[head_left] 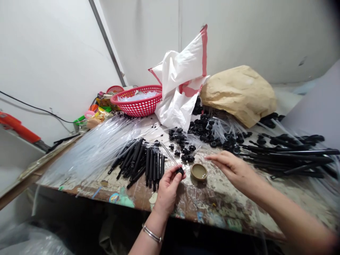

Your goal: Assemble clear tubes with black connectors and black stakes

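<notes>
My left hand (170,182) is closed around a small black plastic fitting (180,171), gripping it between thumb and fingers. A thin clear tube (169,154) runs up and to the left from that hand; its join with the fitting is hidden by my fingers. My right hand (228,165) is held just right of and above a small round bowl (191,173) of cloudy liquid. Its fingers are stretched out to the left, and nothing shows in them. Beyond both hands lie loose black plastic fittings (188,157).
Black rods (151,166) lie left of my left hand, beside a long pile of clear tubes (87,148). More black tubes (292,159) are stacked at right. Behind stand a red basket (140,106), a white sack (176,85) and a brown paper bag (239,92). The worn table edge (106,198) is nearest me.
</notes>
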Motion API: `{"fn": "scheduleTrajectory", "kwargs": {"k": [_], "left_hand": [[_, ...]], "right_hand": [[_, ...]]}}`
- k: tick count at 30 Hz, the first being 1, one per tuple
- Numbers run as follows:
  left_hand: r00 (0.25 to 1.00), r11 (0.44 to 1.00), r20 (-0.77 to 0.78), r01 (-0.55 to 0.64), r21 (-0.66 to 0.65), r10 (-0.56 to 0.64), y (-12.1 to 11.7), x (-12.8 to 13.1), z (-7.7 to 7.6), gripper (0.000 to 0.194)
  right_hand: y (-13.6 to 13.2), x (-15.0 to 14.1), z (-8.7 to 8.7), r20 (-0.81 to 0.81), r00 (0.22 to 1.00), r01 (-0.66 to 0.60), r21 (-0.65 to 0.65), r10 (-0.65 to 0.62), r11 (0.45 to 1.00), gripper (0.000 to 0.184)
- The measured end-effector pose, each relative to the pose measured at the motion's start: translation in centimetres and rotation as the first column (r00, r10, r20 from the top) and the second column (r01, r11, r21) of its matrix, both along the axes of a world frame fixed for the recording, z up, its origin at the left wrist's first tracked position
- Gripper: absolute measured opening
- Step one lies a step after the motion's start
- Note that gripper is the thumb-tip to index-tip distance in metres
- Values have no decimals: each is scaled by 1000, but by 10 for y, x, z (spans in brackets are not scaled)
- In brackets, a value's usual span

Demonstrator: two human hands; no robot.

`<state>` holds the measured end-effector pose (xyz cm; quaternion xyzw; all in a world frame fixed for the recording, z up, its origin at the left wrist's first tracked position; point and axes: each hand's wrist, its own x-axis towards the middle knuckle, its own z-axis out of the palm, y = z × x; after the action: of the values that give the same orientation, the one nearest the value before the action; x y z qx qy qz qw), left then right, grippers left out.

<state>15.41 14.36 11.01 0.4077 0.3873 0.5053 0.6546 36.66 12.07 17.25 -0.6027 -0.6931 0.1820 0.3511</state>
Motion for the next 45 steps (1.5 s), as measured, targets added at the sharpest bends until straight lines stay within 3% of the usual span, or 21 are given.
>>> {"fn": "scheduleTrajectory", "kwargs": {"k": [7, 15, 20, 23, 26, 30, 34, 38, 45], "left_hand": [[997, 998, 62, 37, -44, -35, -3, -1, -3, 41], [990, 995, -101, 104, 10, -103, -3, -7, -2, 37], [985, 993, -145, 106, 43, -99, -4, -8, -1, 32], [987, 994, -123, 106, 29, -102, -4, -7, -3, 33], [992, 994, -57, 113, 5, -113, -4, -8, -5, 35], [977, 989, 181, 129, -70, -115, -3, -10, -4, 30], [934, 982, 352, 115, -149, -56, 0, -11, -2, 24], [922, 976, 388, 89, -197, -6, 1, -12, 1, 25], [908, 968, 418, 112, -226, -8, -1, -14, 5, 38]], "right_hand": [[-1, -6, -27, 374, 927, -13, -20, 19, 1000, 17], [6, -19, -18, 645, 762, 3, -99, 62, 995, 16], [7, -20, -19, 709, 702, 6, -101, 68, 995, 14], [6, -17, -22, 677, 734, -1, -82, 57, 997, 16], [4, -14, -24, 553, 833, 19, -56, 16, 998, 19], [-5, -24, -18, 175, 985, 16, -114, 4, 993, 18], [-15, -49, -10, -108, 993, -61, -195, 41, 979, 18], [-15, -67, -10, -145, 987, -81, -109, 65, 991, 21], [-8, -74, -19, -72, 991, -110, 9, 110, 994, 22]]}}
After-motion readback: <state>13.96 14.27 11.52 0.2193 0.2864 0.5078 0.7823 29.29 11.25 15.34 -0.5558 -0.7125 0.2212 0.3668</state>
